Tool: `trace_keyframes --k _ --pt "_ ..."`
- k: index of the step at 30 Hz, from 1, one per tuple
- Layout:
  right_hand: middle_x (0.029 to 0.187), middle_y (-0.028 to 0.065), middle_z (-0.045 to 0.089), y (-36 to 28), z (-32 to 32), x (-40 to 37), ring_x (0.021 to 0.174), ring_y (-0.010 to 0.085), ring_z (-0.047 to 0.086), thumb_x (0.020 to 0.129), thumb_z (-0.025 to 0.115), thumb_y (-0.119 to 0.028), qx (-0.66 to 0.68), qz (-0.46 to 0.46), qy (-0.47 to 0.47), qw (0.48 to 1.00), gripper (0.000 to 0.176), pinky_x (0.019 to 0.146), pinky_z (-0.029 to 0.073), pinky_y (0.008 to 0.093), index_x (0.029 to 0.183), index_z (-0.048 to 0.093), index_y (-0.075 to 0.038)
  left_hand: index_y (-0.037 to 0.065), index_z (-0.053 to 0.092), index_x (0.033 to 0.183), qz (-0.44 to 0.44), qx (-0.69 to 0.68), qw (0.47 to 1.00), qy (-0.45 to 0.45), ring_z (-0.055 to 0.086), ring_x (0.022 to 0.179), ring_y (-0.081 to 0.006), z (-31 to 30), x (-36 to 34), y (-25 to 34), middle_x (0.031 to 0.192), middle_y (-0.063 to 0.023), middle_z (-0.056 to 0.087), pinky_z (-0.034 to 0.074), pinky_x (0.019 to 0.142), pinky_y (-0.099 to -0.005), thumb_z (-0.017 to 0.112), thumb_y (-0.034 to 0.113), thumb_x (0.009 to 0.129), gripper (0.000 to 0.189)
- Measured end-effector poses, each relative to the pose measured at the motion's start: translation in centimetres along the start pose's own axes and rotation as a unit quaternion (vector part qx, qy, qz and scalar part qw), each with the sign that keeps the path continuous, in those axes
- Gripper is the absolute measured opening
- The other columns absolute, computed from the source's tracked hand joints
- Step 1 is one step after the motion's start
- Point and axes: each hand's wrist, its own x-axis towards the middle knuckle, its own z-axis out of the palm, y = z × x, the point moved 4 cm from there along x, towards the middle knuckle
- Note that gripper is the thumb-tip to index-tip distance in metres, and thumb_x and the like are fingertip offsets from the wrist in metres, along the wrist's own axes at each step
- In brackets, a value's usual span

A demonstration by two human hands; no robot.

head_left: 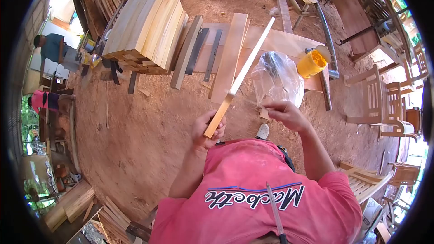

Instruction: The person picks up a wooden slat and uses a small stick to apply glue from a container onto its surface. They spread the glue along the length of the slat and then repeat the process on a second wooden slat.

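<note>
My left hand (209,129) is closed around the lower end of a long, narrow wooden strip (220,116). The strip slants up and away to the right, orange-brown near the hand and bright, pale beyond. My right hand (288,114) is raised to the right of it, thumb and fingertips pinched together; I cannot tell what they hold. A small tan piece (264,114) shows right below those fingertips. Just beyond is a clear plastic bag (279,79) with something dark inside. A yellow tub (312,64) with orange contents stands farther right on a board.
A stack of thick planks (140,27) rises at the upper left, with loose boards (230,58) beside it. Wooden chairs (377,95) line the right side. Two people (56,52) are at the far left. Shavings litter the earth floor (135,149).
</note>
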Motion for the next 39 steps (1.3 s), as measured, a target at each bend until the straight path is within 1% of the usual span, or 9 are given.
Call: trace_keyframes --k 5,8,13,16,25,30,33,37,39 --pt "0.082 -0.0040 0.057 2.0 1.5 1.3 0.072 0.0045 0.050 0.091 0.061 -0.013 0.153 -0.007 0.061 0.986 0.036 0.064 0.042 0.0213 0.125 0.060 -0.003 0.001 0.050 0.082 -0.001 -0.006 1.000 -0.012 0.043 0.042 -0.0083 0.1 0.5 -0.1 0.066 -0.0054 0.050 0.033 0.036 -0.0206 0.035 0.026 0.100 0.035" --pt "0.084 -0.0030 0.060 3.4 3.1 1.4 0.072 0.0072 0.052 0.089 0.063 -0.007 0.096 -0.056 0.134 0.985 0.034 0.067 0.042 0.0215 0.124 0.062 -0.005 0.001 0.051 0.082 -0.008 0.008 1.000 0.000 0.044 0.043 -0.0083 -0.3 0.6 -0.1 0.066 -0.0053 0.050 0.033 0.036 -0.0206 0.035 0.028 0.100 0.036" --pt "0.090 0.0038 0.066 -1.2 2.2 -2.3 0.075 0.0071 0.051 0.088 0.065 -0.008 -0.114 -0.131 0.053 0.983 0.030 0.067 0.043 0.0255 0.117 0.066 -0.006 0.002 0.052 0.084 -0.012 -0.014 0.998 0.057 0.045 0.043 -0.0093 -0.6 0.5 -0.3 0.066 -0.0057 0.051 0.033 0.035 -0.0215 0.037 0.029 0.098 0.034" --pt "0.078 0.0033 0.063 -1.2 -0.3 -1.1 0.071 0.0085 0.051 0.090 0.062 -0.013 -0.067 -0.047 0.222 0.972 0.029 0.065 0.044 0.0263 0.118 0.065 -0.005 0.002 0.053 0.086 -0.006 -0.008 1.000 0.000 0.046 0.043 -0.0101 -0.7 1.0 -0.4 0.067 -0.0063 0.051 0.033 0.035 -0.0221 0.037 0.028 0.097 0.032" --pt "0.088 0.0076 0.067 -3.5 1.6 -3.9 0.079 0.0106 0.055 0.088 0.063 -0.009 -0.028 -0.009 0.039 0.999 0.030 0.073 0.045 0.0265 0.117 0.065 -0.005 0.001 0.053 0.094 -0.025 -0.015 0.999 0.028 0.046 0.043 -0.0111 -1.0 1.3 -0.1 0.066 -0.0066 0.051 0.033 0.034 -0.0224 0.037 0.028 0.096 0.031" --pt "0.087 0.0151 0.063 -9.1 2.2 -4.0 0.080 0.0264 0.062 0.084 0.063 -0.009 -0.359 -0.102 0.189 0.908 0.030 0.073 0.048 0.0355 0.114 0.068 -0.008 0.001 0.053 0.097 -0.026 0.005 0.999 0.038 0.046 0.042 -0.0112 -0.3 1.1 -0.1 0.065 -0.0065 0.051 0.033 0.033 -0.0227 0.039 0.028 0.096 0.030" --pt "0.091 0.0197 0.063 -8.6 0.7 -1.2 0.082 0.0332 0.060 0.084 0.063 -0.011 -0.384 -0.100 0.260 0.880 0.028 0.075 0.048 0.0399 0.111 0.068 -0.006 0.001 0.053 0.098 -0.027 0.017 0.999 0.019 0.046 0.042 -0.0111 -1.0 1.4 -0.4 0.066 -0.0067 0.052 0.033 0.033 -0.0224 0.039 0.027 0.096 0.030" --pt "0.087 0.0152 0.065 -3.7 -3.0 2.2 0.074 0.0265 0.060 0.089 0.059 -0.015 -0.309 -0.116 0.334 0.883 0.024 0.072 0.047 0.0385 0.110 0.069 -0.009 0.001 0.053 0.097 -0.018 -0.001 1.000 0.024 0.046 0.042 -0.0110 -0.4 1.5 -0.3 0.068 -0.0070 0.052 0.033 0.034 -0.0222 0.039 0.026 0.096 0.028" --pt "0.079 0.0078 0.062 -1.7 -2.2 2.1 0.072 0.0145 0.056 0.090 0.058 -0.015 -0.124 0.039 0.202 0.971 0.026 0.071 0.046 0.0303 0.113 0.067 -0.005 0.001 0.053 0.097 -0.013 -0.013 1.000 0.024 0.046 0.042 -0.0111 -0.3 1.6 -0.3 0.067 -0.0072 0.053 0.033 0.033 -0.0225 0.040 0.026 0.096 0.028"
